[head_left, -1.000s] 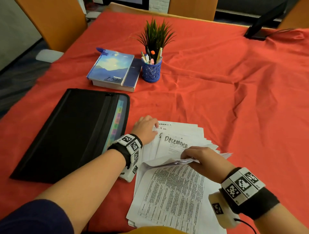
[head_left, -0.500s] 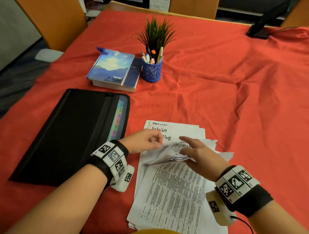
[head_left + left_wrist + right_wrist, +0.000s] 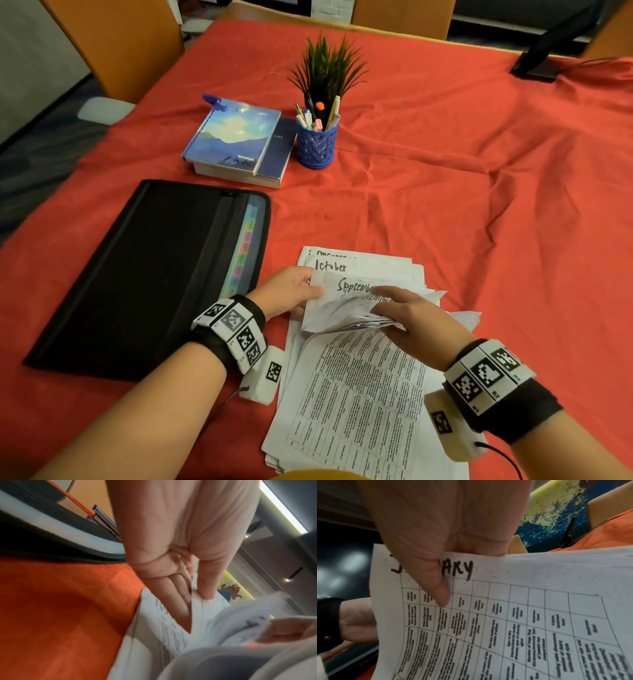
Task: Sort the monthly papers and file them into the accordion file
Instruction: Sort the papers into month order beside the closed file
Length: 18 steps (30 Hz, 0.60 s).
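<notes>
A loose stack of monthly papers (image 3: 359,404) lies on the red cloth near the table's front edge. Handwritten headings "October" and "September" show at its far end. My left hand (image 3: 308,291) pinches the left edge of a lifted sheet (image 3: 199,609) between thumb and fingers. My right hand (image 3: 387,308) grips a curled bundle of sheets raised off the stack. In the right wrist view its thumb (image 3: 440,588) presses a table-printed sheet headed "J..ARY" (image 3: 513,615). The black accordion file (image 3: 154,274) lies flat to the left, its coloured tabs (image 3: 245,246) showing.
Behind the file lie two stacked blue notebooks (image 3: 239,140). A blue pen cup (image 3: 317,144) stands in front of a small green plant (image 3: 325,68). A black stand (image 3: 548,48) is at the far right corner. Orange chairs (image 3: 113,44) surround the table.
My left hand came off the stack's far left corner and now pinches a lifted sheet. The right hand leafed on: "September" now shows where "December" did.
</notes>
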{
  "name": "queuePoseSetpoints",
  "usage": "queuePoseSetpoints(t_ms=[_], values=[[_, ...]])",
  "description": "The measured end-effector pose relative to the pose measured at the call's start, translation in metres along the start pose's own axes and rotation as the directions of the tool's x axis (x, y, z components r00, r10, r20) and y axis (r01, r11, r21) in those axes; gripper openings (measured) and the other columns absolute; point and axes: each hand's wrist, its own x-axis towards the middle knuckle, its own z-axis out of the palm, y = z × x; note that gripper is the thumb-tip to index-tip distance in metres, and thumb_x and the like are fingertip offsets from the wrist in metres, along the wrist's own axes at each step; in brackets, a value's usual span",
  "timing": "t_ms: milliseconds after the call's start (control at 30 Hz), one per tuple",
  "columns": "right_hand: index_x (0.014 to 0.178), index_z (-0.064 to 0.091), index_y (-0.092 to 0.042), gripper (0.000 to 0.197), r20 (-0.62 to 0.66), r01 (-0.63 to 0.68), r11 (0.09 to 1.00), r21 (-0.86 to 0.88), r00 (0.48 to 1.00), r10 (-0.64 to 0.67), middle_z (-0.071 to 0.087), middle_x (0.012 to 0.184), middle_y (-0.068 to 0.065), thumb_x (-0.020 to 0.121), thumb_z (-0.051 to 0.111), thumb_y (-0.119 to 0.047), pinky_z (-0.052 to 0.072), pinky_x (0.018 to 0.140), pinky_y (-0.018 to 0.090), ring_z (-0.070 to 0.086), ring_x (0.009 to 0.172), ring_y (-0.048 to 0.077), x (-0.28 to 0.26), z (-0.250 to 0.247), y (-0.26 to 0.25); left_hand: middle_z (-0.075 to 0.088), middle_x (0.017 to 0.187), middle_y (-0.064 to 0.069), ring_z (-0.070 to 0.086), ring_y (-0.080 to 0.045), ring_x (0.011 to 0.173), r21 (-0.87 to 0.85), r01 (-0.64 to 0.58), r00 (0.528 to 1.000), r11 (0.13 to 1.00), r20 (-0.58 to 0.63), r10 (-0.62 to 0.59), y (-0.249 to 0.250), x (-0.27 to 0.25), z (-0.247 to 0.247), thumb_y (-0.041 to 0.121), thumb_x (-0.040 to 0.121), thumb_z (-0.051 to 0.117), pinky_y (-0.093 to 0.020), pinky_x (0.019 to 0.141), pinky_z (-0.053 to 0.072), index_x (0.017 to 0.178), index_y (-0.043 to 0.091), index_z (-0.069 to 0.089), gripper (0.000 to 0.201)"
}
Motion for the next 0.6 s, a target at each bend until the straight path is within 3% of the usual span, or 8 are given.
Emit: queuePoseSetpoints(t_ms=[100,200,267,333,367,433,500,600], values=[[0.094,0.069,-0.013,0.026,0.007,0.011,1.000,0.016,1.000,-0.011,0.062,0.102,0.007,0.073,0.053,-0.013,0.045,0.075,0.027,0.063,0.090,0.028,0.000,0.001,-0.001,0.070,0.099,-0.011,0.066,-0.012,0.079,0.006,-0.031,1.000,1.000,-0.002,0.031,0.003,-0.001,0.001,0.008,0.094,0.053,-0.021,0.062,0.051,0.113,0.008,0.060,0.021],[0.097,0.069,-0.015,0.025,-0.003,0.009,1.000,0.020,1.000,-0.008,0.054,0.121,0.008,0.076,0.056,-0.012,0.051,0.075,0.030,0.065,0.092,0.024,0.000,-0.001,0.000,0.071,0.093,-0.012,0.067,-0.012,0.077,0.017,-0.098,0.995,0.995,0.013,0.097,0.005,-0.001,0.000,0.004,0.089,0.060,-0.020,0.062,0.054,0.107,0.006,0.062,0.019],[0.101,0.068,-0.015,0.026,-0.031,0.010,1.000,0.025,0.999,-0.009,0.043,0.137,0.009,0.078,0.061,-0.006,0.048,0.083,0.028,0.062,0.105,0.019,0.000,-0.001,0.004,0.070,0.086,-0.002,0.067,-0.006,0.074,0.024,-0.128,0.989,0.991,0.083,0.126,0.007,-0.003,0.002,0.001,0.086,0.062,-0.018,0.062,0.053,0.099,0.007,0.064,0.014],[0.105,0.068,-0.016,0.030,-0.027,0.002,1.000,0.021,1.000,-0.002,0.039,0.143,0.004,0.079,0.062,-0.004,0.044,0.085,0.024,0.060,0.108,0.016,0.001,-0.002,0.006,0.067,0.076,0.002,0.064,-0.002,0.065,0.037,-0.128,0.978,0.991,0.170,0.120,0.010,-0.005,0.004,0.002,0.086,0.063,-0.016,0.063,0.052,0.090,0.005,0.065,0.005],[0.107,0.068,-0.016,0.031,-0.016,0.004,1.000,0.024,1.000,-0.003,0.045,0.140,0.002,0.079,0.061,-0.005,0.046,0.086,0.026,0.061,0.106,0.017,0.002,-0.002,0.006,0.065,0.072,0.002,0.062,-0.003,0.063,0.029,-0.119,0.971,0.992,0.211,0.111,0.013,-0.007,0.003,0.007,0.088,0.062,-0.015,0.063,0.052,0.085,0.004,0.065,0.005],[0.102,0.069,-0.013,0.030,-0.017,0.072,0.997,0.011,0.997,-0.072,0.064,0.117,0.001,0.075,0.057,-0.008,0.051,0.082,0.032,0.065,0.096,0.023,0.003,-0.002,0.005,0.069,0.078,0.002,0.065,-0.007,0.072,-0.014,-0.077,0.968,0.997,0.238,0.078,0.017,-0.008,0.000,0.019,0.093,0.055,-0.018,0.069,0.053,0.083,0.008,0.068,0.020],[0.098,0.070,-0.012,0.032,-0.019,0.117,0.993,-0.010,0.993,-0.117,0.071,0.099,-0.001,0.071,0.053,-0.010,0.053,0.076,0.033,0.066,0.087,0.026,0.002,-0.001,0.005,0.070,0.096,0.001,0.065,-0.013,0.093,0.040,-0.065,0.994,0.997,0.091,0.061,0.016,-0.002,-0.006,0.027,0.096,0.051,-0.025,0.080,0.052,0.092,0.010,0.070,0.026],[0.096,0.070,-0.014,0.033,-0.015,0.120,0.993,-0.019,0.993,-0.120,0.071,0.096,-0.003,0.070,0.050,-0.011,0.054,0.072,0.036,0.064,0.085,0.025,-0.001,-0.001,0.005,0.060,0.112,-0.002,0.057,-0.021,0.107,0.422,-0.001,0.969,0.907,-0.224,0.105,0.003,0.016,-0.018,0.014,0.092,0.054,-0.030,0.089,0.044,0.112,0.012,0.064,0.022]])
